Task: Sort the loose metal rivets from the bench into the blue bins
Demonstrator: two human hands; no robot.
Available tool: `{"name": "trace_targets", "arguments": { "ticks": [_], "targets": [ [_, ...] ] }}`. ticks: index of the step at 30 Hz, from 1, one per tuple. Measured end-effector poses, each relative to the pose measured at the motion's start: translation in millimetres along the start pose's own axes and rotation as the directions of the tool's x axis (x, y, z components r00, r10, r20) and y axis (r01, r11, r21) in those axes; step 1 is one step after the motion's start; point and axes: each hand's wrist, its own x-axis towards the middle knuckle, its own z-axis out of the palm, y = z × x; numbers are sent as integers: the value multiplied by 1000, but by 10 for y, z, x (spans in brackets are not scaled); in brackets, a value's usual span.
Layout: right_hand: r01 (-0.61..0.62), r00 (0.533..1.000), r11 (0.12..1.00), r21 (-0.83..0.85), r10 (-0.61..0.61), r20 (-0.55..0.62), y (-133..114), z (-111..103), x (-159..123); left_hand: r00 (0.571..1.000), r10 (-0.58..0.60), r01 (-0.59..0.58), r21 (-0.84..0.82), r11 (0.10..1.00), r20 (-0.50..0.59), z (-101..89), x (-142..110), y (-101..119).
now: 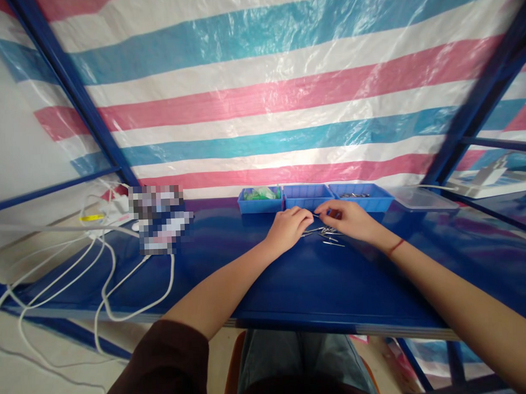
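Both my hands rest on a glossy blue table [292, 282], close together near its far side. My left hand [289, 226] is curled with its fingers pinched at the tips. My right hand [348, 218] is also curled, fingertips meeting the left hand's. Between and under them lies a small heap of thin metal pins [327, 234], some spilling toward me. Each hand seems to pinch one of the pins, though the pieces are too small to make out clearly. A red string circles my right wrist [395, 247].
Three blue trays stand at the back edge: the left tray [260, 200] holds green pieces, the middle tray [308, 195] looks bare, the right tray [360, 197] holds metal parts. A clear lid [420, 197] lies to the right. White cables [105, 265] trail at the left. A striped tarp hangs behind.
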Motion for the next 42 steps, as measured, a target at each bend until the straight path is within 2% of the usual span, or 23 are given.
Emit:
{"name": "trace_targets", "arguments": {
  "ticks": [2,4,7,9,11,14,18,23,25,31,35,38,42],
  "targets": [
    [-11,999,992,123,5,49,-38,53,-8,995,-13,-4,-173,985,-97,9,20,-1],
    [-23,999,969,244,11,49,-81,94,-10,984,-97,38,-355,934,-150,25,36,0],
    [-65,998,935,348,55,39,-141,115,-7,964,-242,134,-586,799,-108,61,51,-4],
    [-102,995,918,383,92,46,-171,110,-6,959,-275,161,-674,721,-65,84,56,-11],
    [-120,993,902,416,111,47,-192,102,-6,960,-277,175,-710,682,-30,101,59,-18],
    [-122,992,884,451,114,45,-207,100,-10,960,-280,200,-712,673,5,108,56,-17],
    [-123,992,884,451,107,61,-203,104,-6,962,-273,192,-699,689,-5,95,48,9],
    [-88,988,908,409,133,-83,-168,83,12,967,-245,179,-499,848,-68,80,34,36],
    [-87,984,919,384,140,-111,-159,75,14,974,-212,157,-446,881,-76,82,30,29],
    [-74,987,923,376,121,-103,-169,100,11,984,-165,116,-449,886,-71,95,27,11],
    [13,992,945,326,30,-125,-189,98,0,989,-132,86,-473,877,-64,96,38,14],
    [83,990,966,245,-52,-131,-219,84,-15,982,-125,47,-454,890,-143,93,48,4],
    [121,985,978,172,-97,-140,-233,65,-24,944,-144,39,-333,942,-298,55,47,6]
  ]
}}
